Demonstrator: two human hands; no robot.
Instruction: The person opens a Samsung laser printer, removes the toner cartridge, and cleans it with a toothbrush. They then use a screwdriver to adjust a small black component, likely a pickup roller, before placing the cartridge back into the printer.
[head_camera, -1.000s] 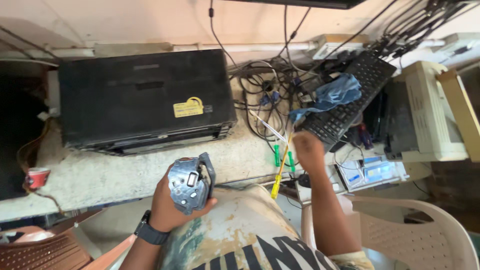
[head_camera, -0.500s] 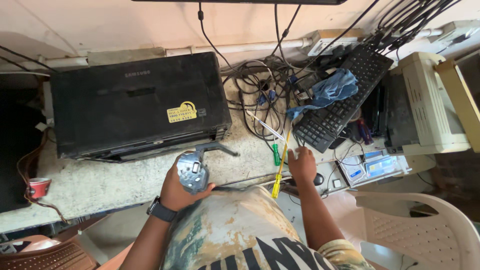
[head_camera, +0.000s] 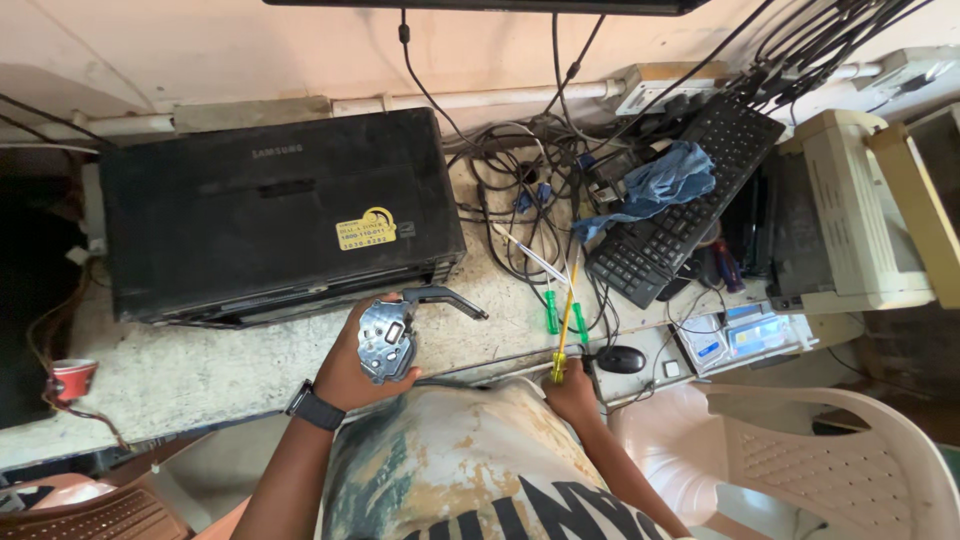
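Observation:
My left hand (head_camera: 350, 365) grips a small grey metal part (head_camera: 387, 340) with a dark curved arm (head_camera: 445, 298) sticking out to the right, held just above the stone counter (head_camera: 200, 370) in front of the black printer (head_camera: 270, 215). A black watch sits on that wrist. My right hand (head_camera: 572, 390) is closed around the yellow handle of a screwdriver (head_camera: 565, 320), whose shaft points away across the counter toward the tangle of cables (head_camera: 540, 190). Two green-handled tools (head_camera: 552, 312) lie beside the shaft.
A black keyboard (head_camera: 690, 215) with a blue cloth (head_camera: 655, 185) on it leans at the back right. A beige machine (head_camera: 850, 225) stands at the right, a black mouse (head_camera: 620, 358) near the counter edge, a white plastic chair (head_camera: 830, 460) lower right, a red cup (head_camera: 72, 378) at left.
My left hand has carried the metal part forward to the counter in front of the printer. My right hand has drawn back from near the keyboard to the counter edge, holding the yellow screwdriver.

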